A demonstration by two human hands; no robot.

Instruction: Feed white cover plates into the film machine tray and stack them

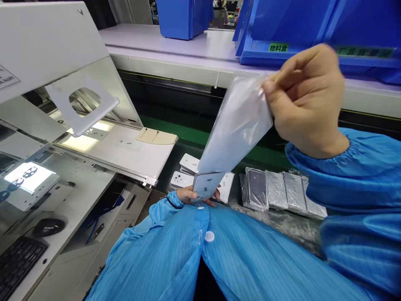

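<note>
A flat white phone panel point(207, 184) with small dark holes is in my left hand point(188, 195), low and close to my body. My left fingers are closed around its edges. Over its upper end lies a clear plastic sleeve point(236, 125), stretched up and to the right. My right hand point(310, 100), raised high at the right, pinches the sleeve's far corner between thumb and fingers. Part of the panel shows bare below the sleeve. Behind it, loose white panels point(182, 179) lie in small piles, partly covered by the held panel.
Several plastic-wrapped panels point(277, 190) stand in a row on the green bench at right. At left are a white machine with a tray point(125, 154), a mouse point(49, 227) and a keyboard point(20, 263). Blue bins point(184, 19) sit on the shelf point(140, 39) ahead.
</note>
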